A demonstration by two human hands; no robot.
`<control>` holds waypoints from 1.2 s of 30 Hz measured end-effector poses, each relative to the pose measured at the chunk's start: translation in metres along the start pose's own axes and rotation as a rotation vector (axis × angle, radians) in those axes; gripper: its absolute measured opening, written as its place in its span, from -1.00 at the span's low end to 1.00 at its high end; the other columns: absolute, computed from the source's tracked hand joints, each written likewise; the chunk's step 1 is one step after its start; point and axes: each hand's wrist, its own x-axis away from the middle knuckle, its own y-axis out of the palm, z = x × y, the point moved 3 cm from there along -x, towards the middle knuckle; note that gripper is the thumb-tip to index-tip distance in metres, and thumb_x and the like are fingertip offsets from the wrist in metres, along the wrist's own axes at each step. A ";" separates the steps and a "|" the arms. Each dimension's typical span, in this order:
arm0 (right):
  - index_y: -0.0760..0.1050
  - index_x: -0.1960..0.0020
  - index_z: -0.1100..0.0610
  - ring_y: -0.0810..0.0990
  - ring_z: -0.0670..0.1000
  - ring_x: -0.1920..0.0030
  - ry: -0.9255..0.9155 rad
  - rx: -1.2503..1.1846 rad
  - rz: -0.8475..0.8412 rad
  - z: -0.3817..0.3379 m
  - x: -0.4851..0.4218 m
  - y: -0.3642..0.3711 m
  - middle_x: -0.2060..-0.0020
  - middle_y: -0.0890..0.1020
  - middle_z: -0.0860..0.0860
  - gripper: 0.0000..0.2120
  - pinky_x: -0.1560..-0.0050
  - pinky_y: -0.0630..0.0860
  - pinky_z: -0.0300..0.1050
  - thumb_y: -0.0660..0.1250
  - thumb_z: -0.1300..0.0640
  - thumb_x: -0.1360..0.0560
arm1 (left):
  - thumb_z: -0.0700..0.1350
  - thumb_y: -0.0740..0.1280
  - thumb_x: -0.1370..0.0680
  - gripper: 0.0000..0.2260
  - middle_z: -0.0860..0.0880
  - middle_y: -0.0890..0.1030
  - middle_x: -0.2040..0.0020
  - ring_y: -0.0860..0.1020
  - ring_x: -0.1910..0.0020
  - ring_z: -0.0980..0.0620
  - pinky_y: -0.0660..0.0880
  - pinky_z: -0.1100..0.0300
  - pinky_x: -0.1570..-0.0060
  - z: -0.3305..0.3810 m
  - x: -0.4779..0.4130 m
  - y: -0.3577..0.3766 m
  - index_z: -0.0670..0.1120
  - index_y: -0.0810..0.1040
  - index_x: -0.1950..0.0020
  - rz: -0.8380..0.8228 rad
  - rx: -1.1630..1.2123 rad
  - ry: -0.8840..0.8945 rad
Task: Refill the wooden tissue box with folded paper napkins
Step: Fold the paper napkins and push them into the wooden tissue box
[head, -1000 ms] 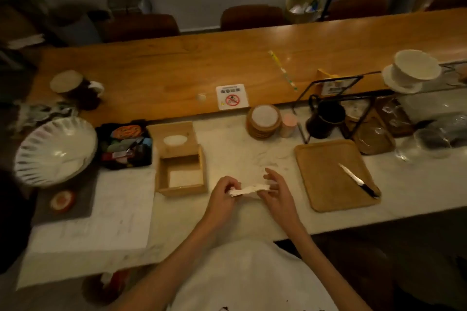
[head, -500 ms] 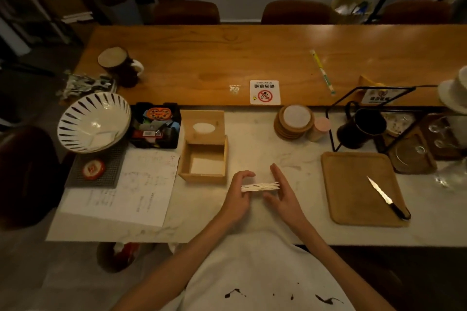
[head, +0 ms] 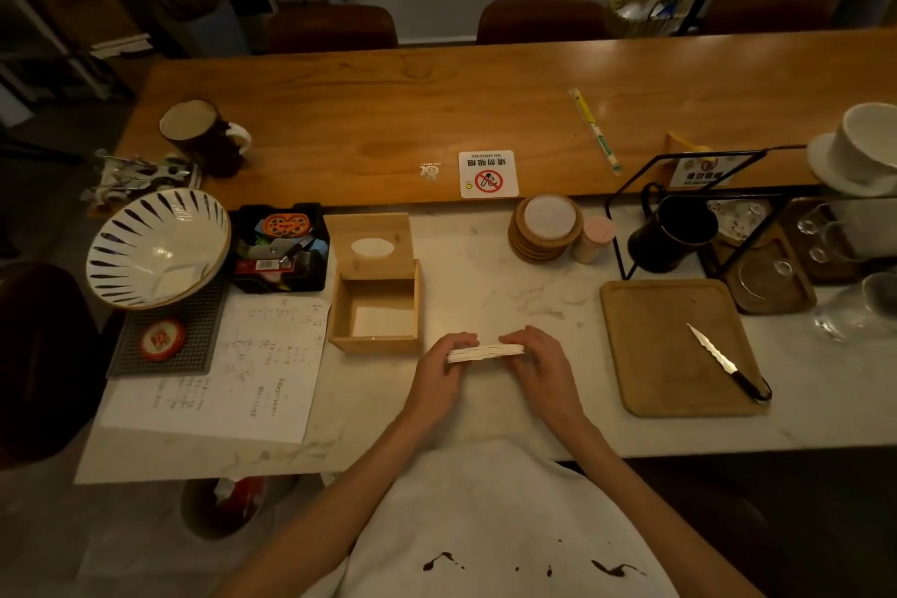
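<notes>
Pinching a stack of napkins (head: 485,352) edge-up between them, left hand (head: 439,374) and right hand (head: 543,367) grasp its ends; the open wooden tissue box (head: 376,308) sits just beyond the left hand.

Dim warm light, dark murky corners, wide-angle edge bending.

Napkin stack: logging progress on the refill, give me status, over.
Left hand and right hand both clamp the napkin stack by its ends. Wooden tissue box open, lid flipped back, nearly empty. Path to box clear.
</notes>
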 end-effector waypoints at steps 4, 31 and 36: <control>0.59 -0.17 0.22 0.62 -0.08 0.06 0.347 -0.365 -0.029 0.001 0.000 -0.010 0.00 0.67 0.05 -0.75 0.15 0.53 -0.41 0.40 0.22 -0.50 | -0.25 0.40 -0.52 -0.81 -0.10 0.65 -0.07 0.61 -0.05 -0.03 0.54 0.19 -0.05 -0.004 -0.002 -0.005 -0.13 0.54 -0.13 0.059 0.270 -0.333; 0.37 -0.30 0.04 0.58 0.07 -0.12 -0.159 0.485 -0.545 -0.211 -0.094 0.054 -0.16 0.59 0.06 -0.71 -0.03 0.53 -0.10 0.24 0.13 -0.58 | -0.14 0.11 -0.68 -0.67 -0.01 0.46 -0.37 0.42 -0.36 0.01 0.38 0.14 -0.29 0.012 0.001 -0.156 0.00 0.33 -0.45 0.272 0.076 -0.244; 0.27 -0.40 0.12 0.55 0.15 -0.21 -0.188 1.080 -0.792 -0.223 -0.112 0.111 -0.25 0.55 0.13 -0.55 -0.19 0.51 0.05 0.26 0.22 -0.53 | -0.18 0.13 -0.67 -0.67 -0.04 0.48 -0.35 0.45 -0.31 0.00 0.40 0.12 -0.28 0.011 -0.002 -0.167 -0.01 0.36 -0.44 0.142 0.102 -0.315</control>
